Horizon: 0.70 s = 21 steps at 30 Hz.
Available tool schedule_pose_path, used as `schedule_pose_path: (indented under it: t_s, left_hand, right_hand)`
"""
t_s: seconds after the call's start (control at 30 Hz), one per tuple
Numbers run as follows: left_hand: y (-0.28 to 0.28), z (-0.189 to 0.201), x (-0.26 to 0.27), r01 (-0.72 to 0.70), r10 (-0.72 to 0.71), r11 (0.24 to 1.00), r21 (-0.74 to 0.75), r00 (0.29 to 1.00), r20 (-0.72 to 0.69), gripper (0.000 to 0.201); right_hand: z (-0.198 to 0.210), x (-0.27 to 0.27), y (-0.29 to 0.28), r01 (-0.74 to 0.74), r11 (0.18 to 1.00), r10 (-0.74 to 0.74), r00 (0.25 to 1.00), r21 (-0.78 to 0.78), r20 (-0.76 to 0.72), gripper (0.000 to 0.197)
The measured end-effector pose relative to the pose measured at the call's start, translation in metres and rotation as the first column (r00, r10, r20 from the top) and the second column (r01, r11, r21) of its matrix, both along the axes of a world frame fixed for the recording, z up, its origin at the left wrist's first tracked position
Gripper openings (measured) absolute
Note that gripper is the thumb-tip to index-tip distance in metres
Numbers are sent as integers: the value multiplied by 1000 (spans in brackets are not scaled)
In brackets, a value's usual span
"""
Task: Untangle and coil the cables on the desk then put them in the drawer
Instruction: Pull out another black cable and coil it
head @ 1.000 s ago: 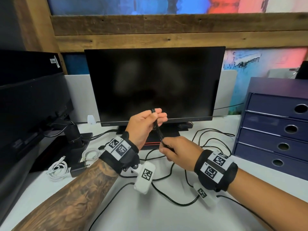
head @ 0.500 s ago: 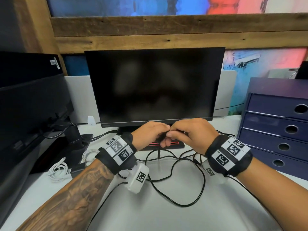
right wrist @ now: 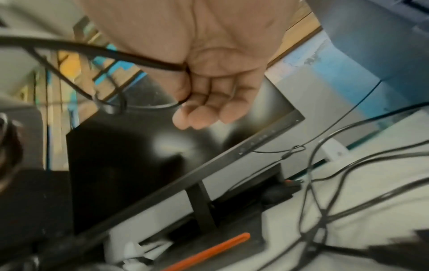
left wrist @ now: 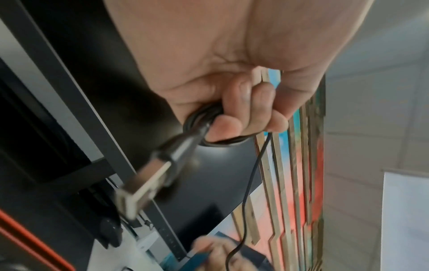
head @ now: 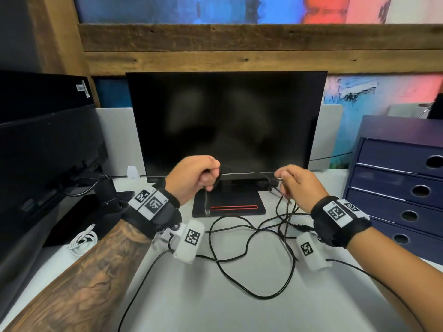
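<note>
Lower centre of the head view: loose loops of thin black cable [head: 249, 257] lie tangled on the white desk [head: 215, 307]. At lower left, a small white coiled cable [head: 82, 240] rests on the desk beside a black monitor arm base [head: 107, 195].

Mid-frame, the left hand [head: 194, 179] is raised, fingers curled round a small coil of the black cable; the left wrist view shows the cable's black USB plug [left wrist: 148, 179] with metal tip projecting from that fist. The right hand [head: 296, 183] pinches a strand of the same cable between thumb and fingers, its remaining fingers curled; cable runs taut between the hands.

Behind them stands a dark flat monitor [head: 227, 121]. At right, a navy drawer unit [head: 395, 188], all drawers closed.
</note>
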State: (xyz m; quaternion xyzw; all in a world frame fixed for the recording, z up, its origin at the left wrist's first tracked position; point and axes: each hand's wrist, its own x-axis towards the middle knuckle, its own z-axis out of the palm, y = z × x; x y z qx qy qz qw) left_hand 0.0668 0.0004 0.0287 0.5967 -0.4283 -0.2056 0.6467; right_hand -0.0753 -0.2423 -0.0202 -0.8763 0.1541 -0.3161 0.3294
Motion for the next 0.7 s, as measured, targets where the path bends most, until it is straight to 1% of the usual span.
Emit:
schedule_pose_path:
  t_s: [0.07,0.1,0.13,0.17,0.2,0.27,0.37,0.43,0.53,0.57,0.6,0.63,0.67,0.7]
  left_hand:
    - [3,4,2,-28,22,998,-60,995,-97,32]
    - [3,6,3,-37,29,997,-68,993,-117,34]
    - [3,6,3,-47,39,997,-61,993,-114,34]
    - [2,5,3,-55,50,997,-46,993,-104,35]
    - [0,4,3,-66,64,997,-25,994,-93,35]
    - [-3,0,2,-89,89,996,15,994,-63,34]
    - [-7,-4,0,-137,138,989,58,990,-26,33]
    - [-8,-5,-1,-172,174,982,82,985,-20,33]
    - [-9,-7,-2,-210,213,972,102,977,-19,32]
    - [-10,-8,-2,-225,228,969,106,973,-20,32]
    - [-10,-8,-1,-246,249,963,110,968,-19,32]
    - [-10,-9,0,-271,275,955,117,961,-18,32]
    - [-9,-9,2,-294,299,948,122,954,-23,32]
    - [-9,-10,3,-309,315,943,124,948,-34,32]
  right_hand:
    - [-10,-1,-3,-1,997,-15,982,-83,-190,22]
    - [-14,0,-3,-5,989,-34,965,-148,-260,20]
    - [-17,1,-2,-2,979,-57,958,-206,-281,19]
    - [-17,2,-1,0,971,-62,966,-239,-250,19]
    - [-16,4,-1,-3,965,-47,982,-263,-183,19]
    - [-8,7,2,5,963,-2,1000,-269,10,23]
    - [9,6,13,-9,992,45,959,-128,279,26]
    - [17,3,21,-47,998,59,922,-39,383,26]
    - [25,0,31,-127,989,71,866,79,495,29]
    - [29,-1,33,-176,971,62,842,164,537,31]
    - [33,-3,35,-234,934,43,824,270,565,37]
    - [38,-4,36,-291,879,25,818,377,575,45]
    - [42,-6,36,-337,820,18,824,464,566,52]
    - [44,-8,37,-361,777,30,839,515,543,56]
